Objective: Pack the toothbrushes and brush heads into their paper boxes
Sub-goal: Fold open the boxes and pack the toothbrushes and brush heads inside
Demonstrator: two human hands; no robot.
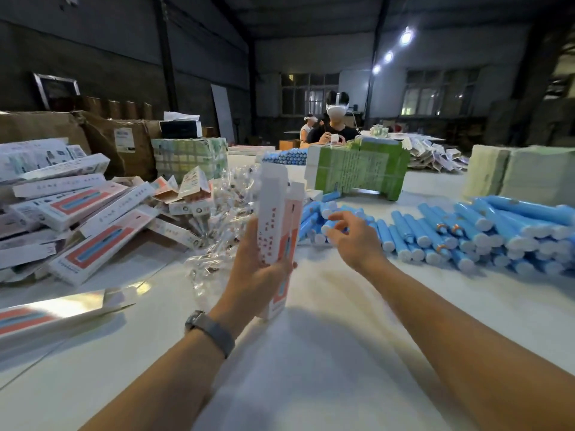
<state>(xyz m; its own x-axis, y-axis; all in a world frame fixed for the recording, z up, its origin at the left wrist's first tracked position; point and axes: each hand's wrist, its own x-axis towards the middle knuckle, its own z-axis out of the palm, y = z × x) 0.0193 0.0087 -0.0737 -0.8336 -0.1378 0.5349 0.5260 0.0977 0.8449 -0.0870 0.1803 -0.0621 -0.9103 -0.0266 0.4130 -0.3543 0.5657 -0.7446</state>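
Note:
My left hand [253, 269] grips a tall white and coral paper box [277, 219], held upright with its bottom end near the white table. My right hand [351, 234] reaches over the near end of a heap of blue toothbrush handles [466, 231], its fingers spread and bent just above the white end of one handle; it holds nothing. A pile of clear bagged brush heads [224, 213] lies just left of the box. Filled and flat boxes [90, 219] are stacked at the left.
A green shrink-wrapped bundle [361, 172] stands behind the handles. A flat box [56, 309] lies at the near left. Brown cartons [118, 141] line the back left, pale stacks [522, 172] the right. People sit at the far end of the white table [311, 353].

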